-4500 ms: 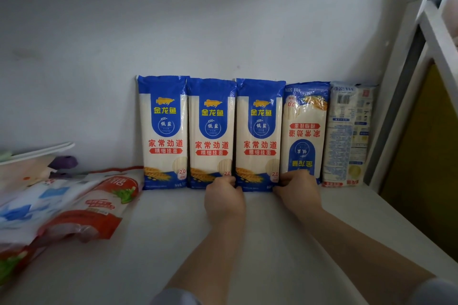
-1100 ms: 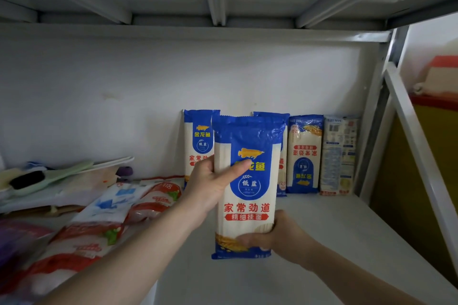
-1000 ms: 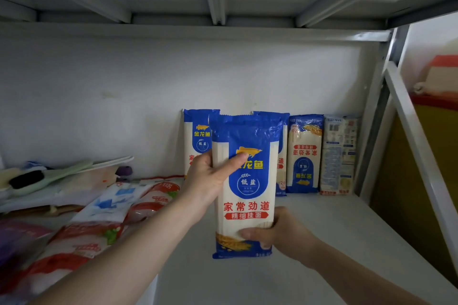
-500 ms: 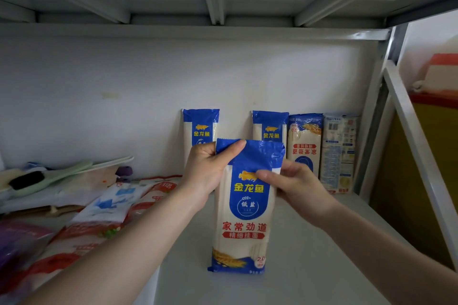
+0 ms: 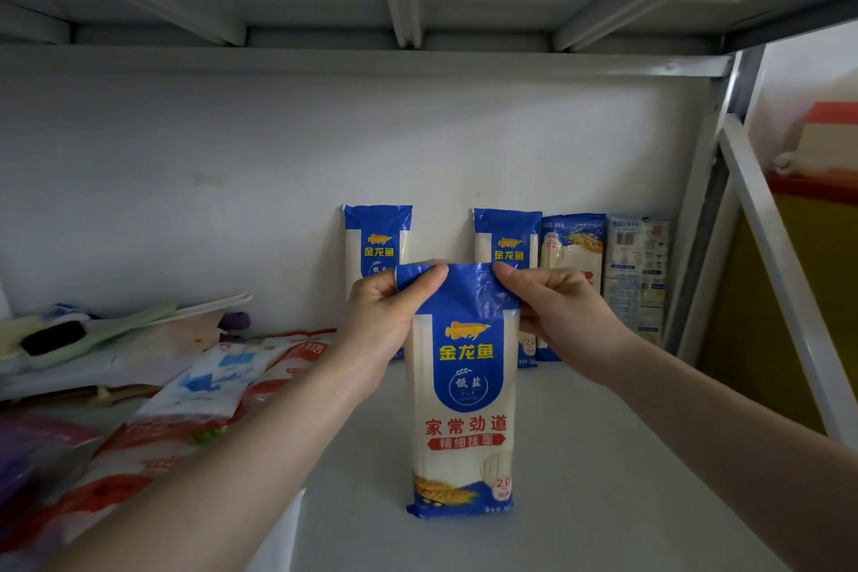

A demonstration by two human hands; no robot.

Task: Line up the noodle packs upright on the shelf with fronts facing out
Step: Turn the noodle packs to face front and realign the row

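Both sets of fingers pinch the blue top flap of one noodle pack (image 5: 464,390): the left hand (image 5: 387,323) has its thumb laid across the flap's left corner, the right hand (image 5: 555,316) has its thumb on the right corner, the other fingers curled behind. The pack stands upright between the hands, front facing out, its bottom edge on the shelf (image 5: 603,502), well forward of the back wall.

Behind it four more packs lean on the wall. The left pack (image 5: 377,237) and the middle pack (image 5: 507,237) show only their tops; the hands and the held pack cover the rest. Just beside the middle one stands an upside-down pack (image 5: 575,246), and next to that a pack showing its back label (image 5: 640,274); the small print there is too fine to read.

Both forearms reach in from the lower edge, wrists raised. At the left lies a heap of red and white bags (image 5: 199,399), partly cut off.
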